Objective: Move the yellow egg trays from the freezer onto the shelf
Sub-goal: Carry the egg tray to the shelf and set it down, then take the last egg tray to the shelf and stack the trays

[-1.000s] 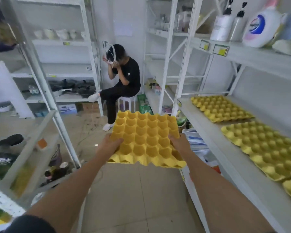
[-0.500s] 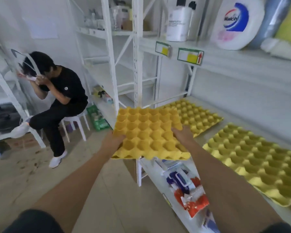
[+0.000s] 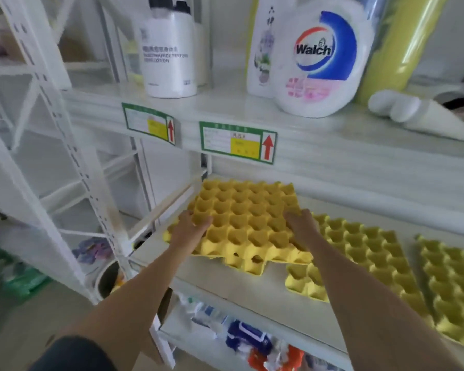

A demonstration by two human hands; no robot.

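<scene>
Both hands, left hand (image 3: 190,228) and right hand (image 3: 300,226), clamped on yellow egg tray (image 3: 245,223) (over another tray (image 3: 169,234)). Lower level onto shelf (image 3: 225,285); square edges.

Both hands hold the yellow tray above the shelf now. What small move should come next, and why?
Probably lower the held tray flat onto the tray beneath it, then release. The left hand and right hand grip its sides; its front edge looks raised above the shelf.
</scene>
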